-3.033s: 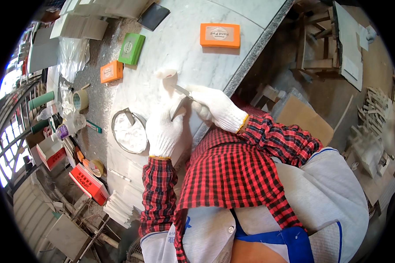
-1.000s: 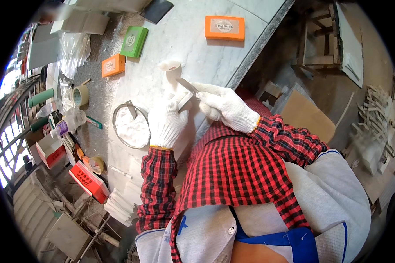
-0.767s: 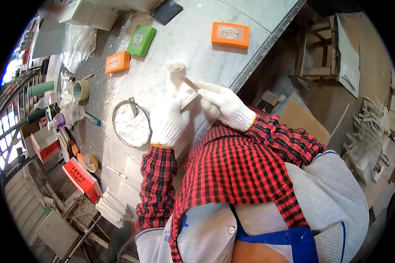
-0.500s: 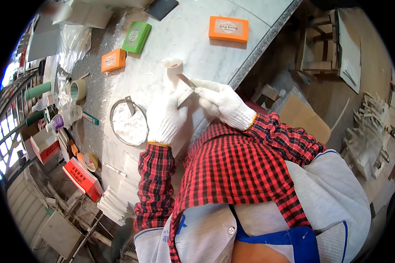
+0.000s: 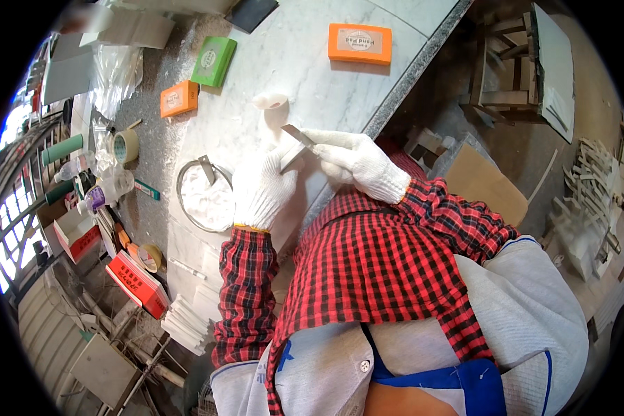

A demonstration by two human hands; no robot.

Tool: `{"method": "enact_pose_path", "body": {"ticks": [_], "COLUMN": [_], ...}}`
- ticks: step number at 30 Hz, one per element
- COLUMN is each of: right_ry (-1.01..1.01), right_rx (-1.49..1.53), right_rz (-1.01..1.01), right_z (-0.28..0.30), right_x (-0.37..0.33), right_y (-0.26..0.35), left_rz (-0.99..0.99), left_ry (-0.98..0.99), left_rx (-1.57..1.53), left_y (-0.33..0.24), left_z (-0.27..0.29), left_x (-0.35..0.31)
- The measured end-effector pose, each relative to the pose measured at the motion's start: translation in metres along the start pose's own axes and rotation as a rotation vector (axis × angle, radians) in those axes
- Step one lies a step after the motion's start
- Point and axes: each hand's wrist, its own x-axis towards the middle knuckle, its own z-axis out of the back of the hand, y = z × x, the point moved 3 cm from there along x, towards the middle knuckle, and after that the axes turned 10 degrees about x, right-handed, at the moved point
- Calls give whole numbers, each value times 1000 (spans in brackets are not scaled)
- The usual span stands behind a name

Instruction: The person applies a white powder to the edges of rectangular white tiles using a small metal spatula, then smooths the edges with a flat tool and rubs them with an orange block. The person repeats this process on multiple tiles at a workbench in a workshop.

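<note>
My left hand [image 5: 262,184], in a white knitted glove, is closed around a pale piece with a flat, straight-edged strip [image 5: 292,155] showing at the fingers. Just beyond it a white, curved, tube-like form [image 5: 271,114] with a flared end reaches up; whether it joins the held piece I cannot tell. My right hand [image 5: 357,161], also gloved, pinches a thin metal scraper blade [image 5: 297,136], its far end close above the strip. Left of my left hand sits a round, metal-rimmed bowl [image 5: 206,201] of white paste, with another metal scraper [image 5: 206,168] at its rim.
On the marble-look table [image 5: 305,69] lie a green box [image 5: 213,62], a small orange box [image 5: 179,99] and a larger orange box [image 5: 359,44]. Tape [image 5: 125,146], a bottle [image 5: 109,192] and red-and-white boxes [image 5: 137,283] crowd the left. A wooden stool [image 5: 509,80] stands right.
My right hand has shifted slightly right, and the metal blade has turned so more of its flat side shows. My left hand stays almost in place.
</note>
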Motion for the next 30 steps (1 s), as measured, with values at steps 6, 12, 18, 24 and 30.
{"method": "enact_pose_path", "body": {"ticks": [6, 12, 18, 24, 30], "right_ry": [59, 163, 11, 112, 331], "right_rx": [47, 52, -621, -1154, -1622], "right_rz": [-14, 105, 35, 17, 289], "right_z": [6, 35, 21, -6, -37], "right_x": [-5, -9, -13, 15, 33], "right_y": [2, 30, 71, 106, 104], "left_rz": [-57, -78, -114, 13, -1], "left_ry": [-30, 34, 83, -59, -115], "left_rx": [-39, 21, 106, 45, 74], "left_y": [7, -2, 10, 18, 21], "left_z": [-4, 5, 2, 6, -7], "left_x": [-1, -3, -3, -16, -21]}}
